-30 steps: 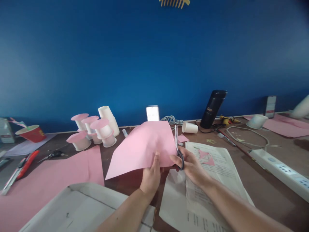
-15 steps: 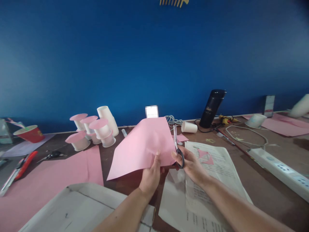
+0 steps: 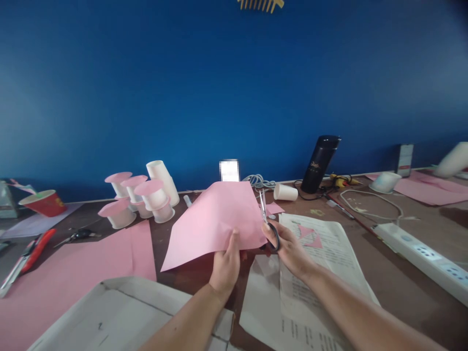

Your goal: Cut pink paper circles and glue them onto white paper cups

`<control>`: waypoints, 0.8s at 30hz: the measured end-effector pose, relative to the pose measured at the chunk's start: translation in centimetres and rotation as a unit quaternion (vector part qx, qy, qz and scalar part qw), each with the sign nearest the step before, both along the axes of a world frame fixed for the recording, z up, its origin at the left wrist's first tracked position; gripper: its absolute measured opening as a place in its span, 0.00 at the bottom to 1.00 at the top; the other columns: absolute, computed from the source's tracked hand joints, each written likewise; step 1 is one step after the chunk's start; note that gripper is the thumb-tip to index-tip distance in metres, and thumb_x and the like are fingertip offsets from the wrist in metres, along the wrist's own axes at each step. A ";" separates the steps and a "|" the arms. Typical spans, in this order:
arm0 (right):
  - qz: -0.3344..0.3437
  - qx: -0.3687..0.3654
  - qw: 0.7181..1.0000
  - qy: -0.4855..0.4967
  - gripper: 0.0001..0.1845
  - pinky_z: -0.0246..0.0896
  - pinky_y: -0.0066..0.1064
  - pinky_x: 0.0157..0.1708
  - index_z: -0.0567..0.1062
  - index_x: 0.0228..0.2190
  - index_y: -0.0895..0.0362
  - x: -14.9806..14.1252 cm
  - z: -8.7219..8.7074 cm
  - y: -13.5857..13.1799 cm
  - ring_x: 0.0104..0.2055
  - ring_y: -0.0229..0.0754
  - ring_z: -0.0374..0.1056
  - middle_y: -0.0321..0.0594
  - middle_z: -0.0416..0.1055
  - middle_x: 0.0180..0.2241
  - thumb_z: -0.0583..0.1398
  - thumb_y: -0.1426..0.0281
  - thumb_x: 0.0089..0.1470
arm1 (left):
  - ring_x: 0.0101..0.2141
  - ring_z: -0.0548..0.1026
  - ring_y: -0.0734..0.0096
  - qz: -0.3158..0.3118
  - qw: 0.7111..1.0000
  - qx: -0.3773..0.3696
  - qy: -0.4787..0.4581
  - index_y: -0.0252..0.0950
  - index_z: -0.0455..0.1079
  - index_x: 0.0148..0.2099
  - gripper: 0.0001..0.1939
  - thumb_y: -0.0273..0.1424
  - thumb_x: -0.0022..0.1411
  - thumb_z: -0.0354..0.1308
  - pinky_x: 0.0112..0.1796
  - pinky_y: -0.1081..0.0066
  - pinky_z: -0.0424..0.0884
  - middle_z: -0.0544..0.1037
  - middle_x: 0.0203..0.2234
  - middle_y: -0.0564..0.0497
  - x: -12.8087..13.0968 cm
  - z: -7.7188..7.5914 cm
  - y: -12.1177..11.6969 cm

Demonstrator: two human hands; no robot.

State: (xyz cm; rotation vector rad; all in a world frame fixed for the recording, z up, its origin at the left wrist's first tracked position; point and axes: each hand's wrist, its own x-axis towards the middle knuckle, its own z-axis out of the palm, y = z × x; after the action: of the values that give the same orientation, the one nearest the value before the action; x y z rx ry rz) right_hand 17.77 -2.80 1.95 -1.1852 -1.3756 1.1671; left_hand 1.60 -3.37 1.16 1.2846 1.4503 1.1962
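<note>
My left hand [image 3: 226, 263] pinches the near edge of a pink paper sheet [image 3: 212, 219], thumb on top and fingers hidden underneath. The sheet is held up above the table, bent and slightly creased. In my right hand [image 3: 288, 246] is a pair of scissors [image 3: 272, 236] with dark handles, its blades pointing away from me and slightly apart. The blades stand beside the sheet's right edge; I cannot tell whether they touch it. Below my right hand lies a printed page [image 3: 329, 273] with a small pink paper scrap [image 3: 310, 237] on it.
Several paper cups topped with pink paper [image 3: 151, 195] stand at the left back. A utility knife [image 3: 27, 261] lies on the far left, near a larger pink sheet [image 3: 91, 273]. To the right are a black flask [image 3: 319, 168], a lying paper cup [image 3: 285, 192] and a power strip [image 3: 420, 253].
The scissor blades have opened a little wider. The pink sheet's far edge has dipped slightly, and my left hand has shifted a little to the left.
</note>
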 end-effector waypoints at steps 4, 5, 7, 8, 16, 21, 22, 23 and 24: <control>-0.006 0.012 1.000 -0.026 0.25 0.52 0.29 0.27 0.62 0.23 0.55 0.2 0.0 0.0 0.27 0.36 0.55 0.32 0.59 0.23 0.57 0.47 0.55 | 0.23 0.72 0.67 -0.019 0.996 -0.079 -0.044 0.39 0.68 0.20 0.27 0.52 0.62 0.48 0.29 0.72 0.70 0.73 0.17 0.48 0.0 0.2 0.0; -0.005 0.013 0.999 -0.029 0.25 0.51 0.29 0.27 0.61 0.23 0.55 0.2 0.0 0.0 0.27 0.36 0.55 0.32 0.59 0.24 0.57 0.47 0.55 | 0.22 0.72 0.67 -0.017 0.995 -0.079 -0.052 0.39 0.67 0.20 0.27 0.52 0.61 0.49 0.29 0.71 0.70 0.73 0.17 0.48 0.0 0.2 0.0; -0.004 0.013 0.999 -0.032 0.25 0.51 0.29 0.28 0.61 0.23 0.55 0.2 0.0 0.1 0.28 0.37 0.55 0.33 0.59 0.24 0.56 0.47 0.56 | 0.23 0.71 0.67 -0.011 0.995 -0.075 -0.065 0.39 0.67 0.20 0.27 0.53 0.61 0.49 0.29 0.71 0.69 0.73 0.17 0.48 0.0 0.3 0.0; -0.004 0.013 0.999 -0.034 0.25 0.52 0.29 0.28 0.62 0.23 0.55 0.2 0.0 0.1 0.28 0.37 0.55 0.33 0.59 0.24 0.56 0.47 0.55 | 0.23 0.72 0.66 -0.009 0.995 -0.072 -0.069 0.39 0.67 0.19 0.27 0.53 0.61 0.49 0.30 0.70 0.69 0.72 0.17 0.48 0.0 0.3 0.1; -0.006 0.008 1.000 -0.027 0.22 0.51 0.29 0.27 0.68 0.24 0.56 0.0 0.6 0.1 0.26 0.36 0.57 0.33 0.62 0.23 0.59 0.50 0.54 | 0.25 0.73 0.64 0.009 0.995 -0.058 -0.075 0.38 0.70 0.22 0.28 0.54 0.60 0.50 0.32 0.69 0.69 0.75 0.20 0.47 -0.6 -0.5 0.9; -0.013 -0.036 0.999 0.028 0.20 0.59 0.31 0.30 0.73 0.35 0.56 -0.3 0.6 0.0 0.28 0.38 0.64 0.33 0.68 0.24 0.64 0.53 0.48 | 0.26 0.75 0.60 0.055 0.993 -0.071 -0.074 0.35 0.77 0.35 0.29 0.56 0.58 0.51 0.31 0.65 0.70 0.77 0.24 0.44 -1.2 -0.6 1.6; -0.012 -0.050 0.998 0.035 0.22 0.60 0.31 0.31 0.73 0.38 0.56 -0.4 0.5 0.0 0.29 0.39 0.66 0.34 0.70 0.25 0.65 0.53 0.47 | 0.25 0.74 0.60 0.060 0.993 -0.079 -0.061 0.35 0.77 0.35 0.30 0.57 0.58 0.50 0.31 0.64 0.70 0.77 0.24 0.44 -1.3 -0.6 1.7; -0.011 -0.059 0.997 0.040 0.24 0.61 0.32 0.32 0.73 0.41 0.56 -0.4 0.4 0.0 0.30 0.40 0.67 0.34 0.71 0.26 0.66 0.54 0.46 | 0.24 0.74 0.61 0.064 0.993 -0.088 -0.050 0.35 0.77 0.35 0.31 0.58 0.58 0.48 0.31 0.64 0.69 0.77 0.23 0.43 -1.4 -0.5 1.8; -0.010 -0.062 0.997 0.042 0.26 0.62 0.32 0.32 0.73 0.43 0.56 -0.5 0.3 0.0 0.31 0.41 0.68 0.35 0.72 0.27 0.66 0.54 0.46 | 0.24 0.74 0.61 0.066 0.992 -0.099 -0.042 0.35 0.77 0.33 0.33 0.59 0.58 0.47 0.30 0.64 0.69 0.76 0.23 0.43 -1.5 -0.5 1.9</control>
State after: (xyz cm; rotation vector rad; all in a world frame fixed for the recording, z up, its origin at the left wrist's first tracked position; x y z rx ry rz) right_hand 17.28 -2.78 2.30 -1.2200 -1.2413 1.2892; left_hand 0.11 -1.46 0.70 1.0052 1.5682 1.1453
